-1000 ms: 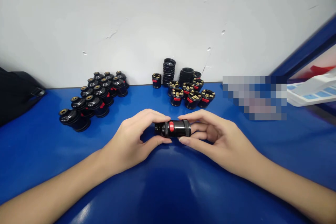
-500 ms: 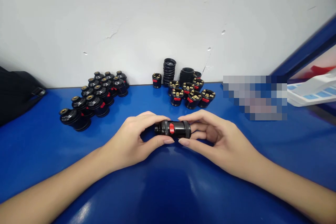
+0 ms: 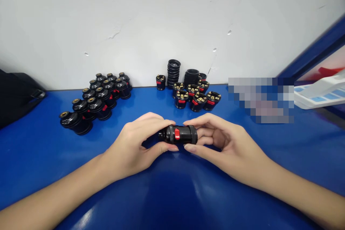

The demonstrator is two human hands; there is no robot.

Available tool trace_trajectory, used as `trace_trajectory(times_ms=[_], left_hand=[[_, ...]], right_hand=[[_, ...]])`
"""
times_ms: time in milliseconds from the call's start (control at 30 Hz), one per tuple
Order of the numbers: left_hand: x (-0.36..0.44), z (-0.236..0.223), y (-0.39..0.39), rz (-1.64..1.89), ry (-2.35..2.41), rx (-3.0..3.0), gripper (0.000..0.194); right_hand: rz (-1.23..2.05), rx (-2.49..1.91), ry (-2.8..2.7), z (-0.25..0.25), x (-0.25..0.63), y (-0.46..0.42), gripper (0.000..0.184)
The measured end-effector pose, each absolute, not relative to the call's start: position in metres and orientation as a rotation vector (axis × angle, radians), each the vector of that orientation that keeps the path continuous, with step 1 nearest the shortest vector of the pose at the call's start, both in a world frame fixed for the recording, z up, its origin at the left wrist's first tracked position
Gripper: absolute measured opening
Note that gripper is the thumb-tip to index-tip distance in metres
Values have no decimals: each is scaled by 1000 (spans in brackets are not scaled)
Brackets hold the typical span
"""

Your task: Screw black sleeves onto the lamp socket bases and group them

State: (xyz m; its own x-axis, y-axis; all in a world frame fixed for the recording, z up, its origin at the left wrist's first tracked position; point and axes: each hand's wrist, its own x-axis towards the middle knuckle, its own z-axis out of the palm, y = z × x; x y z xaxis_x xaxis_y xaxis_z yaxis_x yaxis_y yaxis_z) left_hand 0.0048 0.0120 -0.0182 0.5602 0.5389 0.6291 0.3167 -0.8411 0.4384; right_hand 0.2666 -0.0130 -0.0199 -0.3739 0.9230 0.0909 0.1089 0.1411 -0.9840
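A black lamp socket [image 3: 186, 135] with a red switch lies sideways between my two hands, above the blue table. Its narrow capped end points left. My left hand [image 3: 133, 142] is closed around the ridged collar by that cap, thumb below and fingers above. At the other end, the thumb and fingertips of my right hand [image 3: 233, 143] grip the ridged ring. The inside of the socket is hidden from me.
Several capped lamp sockets [image 3: 99, 107] stand in rows at the left. Behind my hands are socket bodies [image 3: 198, 102] with brass terminals, a stack of black rings [image 3: 174, 73] and another short stack [image 3: 191, 78]. A white tray [image 3: 320, 95] is at the right, a black bag [image 3: 18, 97] at the left.
The lamp socket has shifted very slightly right and turned a little about its long axis. My left hand's fingers have moved slightly on the collar; both hands keep their hold.
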Motion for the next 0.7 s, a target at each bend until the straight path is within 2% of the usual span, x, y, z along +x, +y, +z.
trace_trajectory(times_ms=[167, 433, 600, 700], left_hand=[[8, -16, 8, 1141, 738, 2526, 36], [12, -11, 5, 1046, 713, 2629, 30], [11, -9, 7, 958, 941, 2716, 17], [6, -6, 11, 897, 1189, 2828, 17]], right_hand=[[1218, -999, -1723, -19, 265, -11, 34], [761, -896, -2131, -21, 266, -8, 27], [664, -916, -2179, -22, 267, -9, 32], [657, -952, -2181, -23, 268, -10, 30]])
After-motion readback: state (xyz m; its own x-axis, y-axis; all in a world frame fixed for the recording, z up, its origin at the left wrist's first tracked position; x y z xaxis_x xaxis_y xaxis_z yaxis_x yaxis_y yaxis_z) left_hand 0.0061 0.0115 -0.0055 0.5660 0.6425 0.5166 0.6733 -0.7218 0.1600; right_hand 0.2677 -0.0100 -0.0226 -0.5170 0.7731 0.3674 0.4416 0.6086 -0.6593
